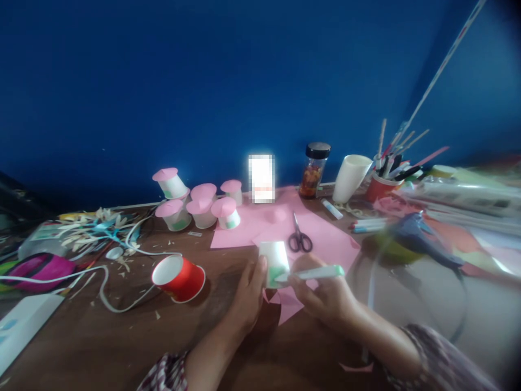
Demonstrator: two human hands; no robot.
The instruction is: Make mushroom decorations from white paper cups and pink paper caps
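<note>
One person sits or stands at a dark brown wooden tabletop (122, 347). The L hand (251, 282) has its fingers closed on the L side of a small white paper cup (273, 254); the far-side grip is hidden. The cup is approx. mid-tabletop, btwn both hands, in front of the pale pink paper sheets (334, 239); can't tell if it rests on anything. The R hand (325, 293) has its fingers clasped round a white-barrelled, green-ended marker pen (319, 273), tip at a light green patch low on the cup wall.

Step in hand, prob.: colouring that patch. To the L, the white cups w/ pink cone-shaped paper tops (163, 174) stand in a cluster, several w/ a similar green patch; the held cup has no top, so it's likely at an earlier stage.

Next move calls for a steady L grip w/o denting the thin wall, plus light, short strokes to keep the edges neat. Fingertips should stay off wet ink, i.e. smudge risk. Black-handled metal scissors (300, 241) lie on the pink sheets just beyond the R hand, untouched.
</note>
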